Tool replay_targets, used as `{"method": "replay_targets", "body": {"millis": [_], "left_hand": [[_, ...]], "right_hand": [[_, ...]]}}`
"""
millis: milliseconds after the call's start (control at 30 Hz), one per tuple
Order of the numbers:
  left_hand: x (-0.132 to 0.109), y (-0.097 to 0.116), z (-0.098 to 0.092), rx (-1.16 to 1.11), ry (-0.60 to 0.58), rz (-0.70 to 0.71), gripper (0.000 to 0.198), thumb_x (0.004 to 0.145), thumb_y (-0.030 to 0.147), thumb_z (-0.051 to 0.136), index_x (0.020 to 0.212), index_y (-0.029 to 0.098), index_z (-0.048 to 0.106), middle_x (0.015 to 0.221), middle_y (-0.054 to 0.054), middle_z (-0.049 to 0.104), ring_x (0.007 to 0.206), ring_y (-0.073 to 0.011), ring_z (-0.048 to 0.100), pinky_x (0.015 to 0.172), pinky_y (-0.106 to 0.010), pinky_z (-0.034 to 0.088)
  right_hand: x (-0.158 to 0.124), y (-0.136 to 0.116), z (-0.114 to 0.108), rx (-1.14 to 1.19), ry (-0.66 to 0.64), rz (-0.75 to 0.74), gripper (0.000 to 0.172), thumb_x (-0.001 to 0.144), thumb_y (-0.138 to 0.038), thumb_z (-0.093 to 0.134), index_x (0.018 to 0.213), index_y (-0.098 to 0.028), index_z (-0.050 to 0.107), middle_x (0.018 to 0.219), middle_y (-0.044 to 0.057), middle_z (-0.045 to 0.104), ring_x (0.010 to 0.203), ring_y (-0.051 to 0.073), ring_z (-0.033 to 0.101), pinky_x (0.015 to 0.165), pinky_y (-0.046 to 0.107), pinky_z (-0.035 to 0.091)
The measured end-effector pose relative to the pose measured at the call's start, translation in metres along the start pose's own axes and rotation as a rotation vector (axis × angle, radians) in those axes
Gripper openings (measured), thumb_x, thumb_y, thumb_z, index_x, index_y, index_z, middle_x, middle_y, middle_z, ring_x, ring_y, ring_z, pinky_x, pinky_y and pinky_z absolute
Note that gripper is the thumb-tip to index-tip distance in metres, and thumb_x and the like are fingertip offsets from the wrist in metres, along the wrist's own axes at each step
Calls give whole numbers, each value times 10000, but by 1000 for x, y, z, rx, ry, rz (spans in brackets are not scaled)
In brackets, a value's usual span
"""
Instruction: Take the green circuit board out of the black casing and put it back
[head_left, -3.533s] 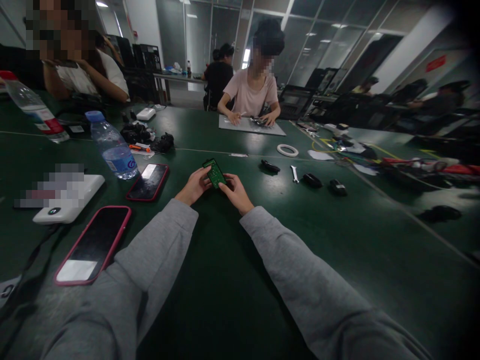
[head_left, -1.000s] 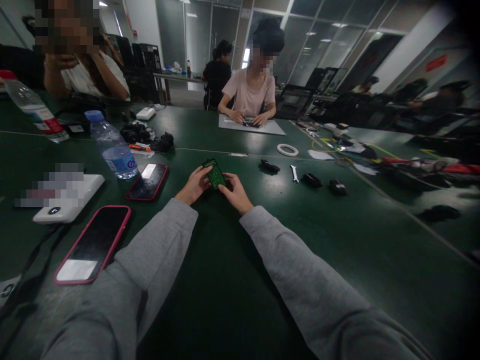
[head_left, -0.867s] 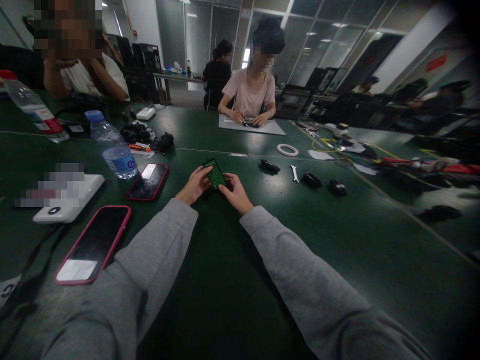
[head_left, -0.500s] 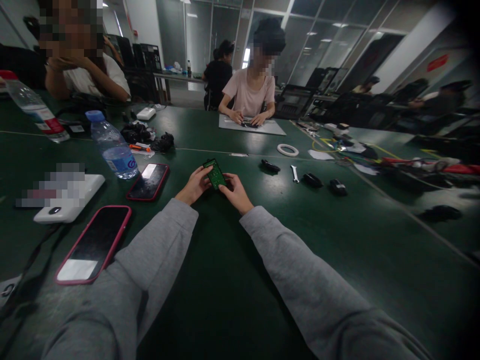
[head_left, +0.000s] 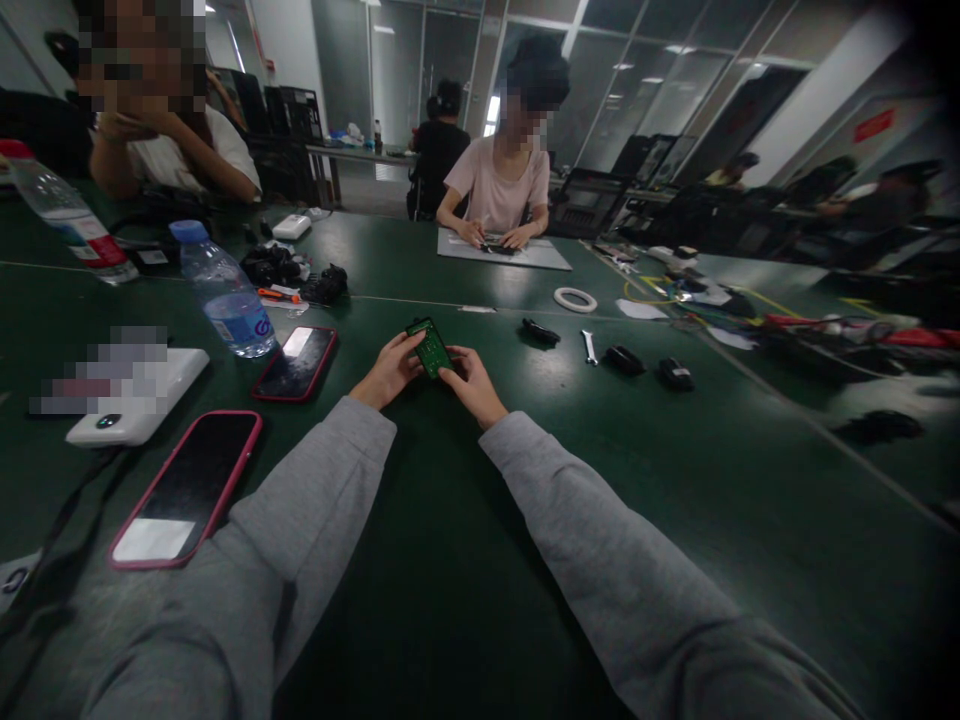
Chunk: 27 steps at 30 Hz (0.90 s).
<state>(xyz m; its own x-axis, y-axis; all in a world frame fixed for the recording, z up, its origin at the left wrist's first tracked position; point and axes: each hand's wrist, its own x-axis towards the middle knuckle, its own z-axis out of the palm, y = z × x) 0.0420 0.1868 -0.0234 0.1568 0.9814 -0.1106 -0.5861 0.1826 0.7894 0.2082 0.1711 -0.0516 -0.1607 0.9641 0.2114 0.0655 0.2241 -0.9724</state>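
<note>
A green circuit board (head_left: 431, 350) with a dark edge is held tilted above the dark green table, between both hands. My left hand (head_left: 394, 370) grips its left side, thumb on the board's face. On the lower right edge, my right hand (head_left: 472, 383) pinches the same board with thumb and fingers. The fingers behind the board are partly hidden. To the left of my hands lies a phone in a red case (head_left: 296, 363). Right of them rest a black part (head_left: 540, 332) and an open-end wrench (head_left: 589, 348).
A blue-capped water bottle (head_left: 225, 300), a white device (head_left: 142, 400) and a second red-cased phone (head_left: 191, 490) are at left. More black parts (head_left: 625, 360) and a white tape roll (head_left: 575, 300) lie at right. Opposite, a person in pink (head_left: 499, 185) works on a grey mat (head_left: 551, 258).
My hands and the circuit board stay practically still. In the background, a seated person in black has shifted slightly.
</note>
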Motion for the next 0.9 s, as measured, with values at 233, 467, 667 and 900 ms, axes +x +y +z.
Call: {"method": "replay_targets", "body": {"millis": [233, 467, 667, 900], "left_hand": [[3, -3, -3, -11, -5, 12, 394, 677, 286, 864, 988, 192, 642, 907, 1, 710, 705, -109, 662, 622, -239, 499], [4, -3, -4, -8, 10, 12, 423, 664, 288, 877, 998, 193, 636, 901, -4, 715, 700, -113, 667, 625, -242, 501], [7, -5, -6, 2, -8, 23, 443, 660, 301, 882, 1017, 194, 642, 936, -10, 721, 725, -122, 679, 625, -244, 505], [4, -3, -2, -4, 23, 16, 442, 654, 287, 879, 1007, 194, 630, 888, 6, 709, 682, -103, 665, 595, -232, 494]], "right_hand": [[0, 2, -1, 7, -2, 11, 503, 776, -363, 691, 1203, -210, 475, 1080, 64, 593, 1008, 193, 599, 972, 422, 500], [2, 4, -1, -1, -6, 10, 524, 769, -415, 700, 1207, -219, 490, 1079, 62, 589, 1032, 197, 583, 989, 423, 486], [1, 3, -1, 22, 0, 22, 521, 762, -418, 701, 1191, -213, 487, 1074, 64, 590, 1023, 197, 589, 978, 418, 494], [0, 1, -1, 1, -10, -2, 528, 770, -436, 707, 1193, -214, 482, 1052, 56, 594, 1009, 193, 596, 978, 414, 496]]}}
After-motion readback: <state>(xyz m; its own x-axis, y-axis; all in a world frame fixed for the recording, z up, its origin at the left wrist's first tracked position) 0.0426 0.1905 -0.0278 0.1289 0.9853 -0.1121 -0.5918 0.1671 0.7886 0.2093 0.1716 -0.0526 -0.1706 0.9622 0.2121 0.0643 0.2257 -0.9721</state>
